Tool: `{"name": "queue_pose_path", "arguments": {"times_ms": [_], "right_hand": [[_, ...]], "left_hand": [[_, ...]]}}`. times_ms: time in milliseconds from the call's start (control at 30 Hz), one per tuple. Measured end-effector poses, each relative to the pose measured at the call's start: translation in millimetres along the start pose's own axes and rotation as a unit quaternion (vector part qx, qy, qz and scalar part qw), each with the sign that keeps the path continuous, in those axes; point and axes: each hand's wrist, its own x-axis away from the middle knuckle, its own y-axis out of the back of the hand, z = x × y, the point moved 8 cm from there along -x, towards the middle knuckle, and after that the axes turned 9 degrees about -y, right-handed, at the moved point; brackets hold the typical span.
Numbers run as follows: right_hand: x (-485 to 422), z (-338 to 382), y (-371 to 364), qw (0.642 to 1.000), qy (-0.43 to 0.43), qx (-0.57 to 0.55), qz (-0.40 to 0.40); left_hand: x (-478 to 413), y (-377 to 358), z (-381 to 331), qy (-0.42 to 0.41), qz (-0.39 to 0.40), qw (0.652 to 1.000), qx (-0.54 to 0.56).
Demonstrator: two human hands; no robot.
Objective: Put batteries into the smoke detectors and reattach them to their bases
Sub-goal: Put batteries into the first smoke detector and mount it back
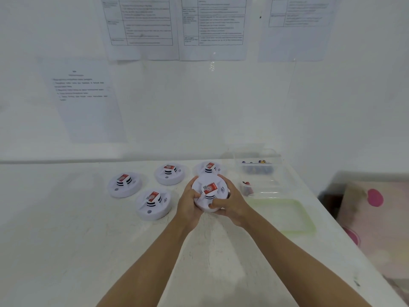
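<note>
Held smoke detector [209, 191]: clasped between both grips, tilted toward the camera, over the bench [88, 240].

Left grip [188, 201] curls round its left rim, thumb on the face. Right grip [231, 203] wraps the right rim, fingers tucked at the near edge.

Judgement: a light, rigid plastic shell, smooth and likely slippery. Best taken at opposite sides of the rim for twisting, not by the raised centre.

Other detectors [153, 202] sit left of and beyond the grips. Battery tub [256, 167] lies beyond the right grip.
</note>
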Motion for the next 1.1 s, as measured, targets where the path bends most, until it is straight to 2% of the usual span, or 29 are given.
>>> {"name": "queue_pose_path", "arguments": {"times_ms": [633, 767, 867, 1100], "right_hand": [[2.1, -6.0, 3.9, 1.000, -0.001, -0.006, 0.011], [-0.6, -21.8, 3.7, 0.991, -0.099, -0.083, 0.032], [-4.3, -34.2, 9.6, 0.976, -0.160, -0.149, -0.002], [-11.3, -46.1, 17.6, 0.971, -0.159, -0.156, -0.085]], "left_hand": [[3.0, 2.2, 5.8, 0.000, -0.024, 1.000, -0.011], [4.9, 3.1, 6.7, 0.009, -0.024, 1.000, 0.013], [7.5, 6.2, 8.0, 0.014, -0.037, 0.999, 0.031], [12.1, 8.7, 14.7, 0.041, -0.078, 0.992, 0.087]]}}
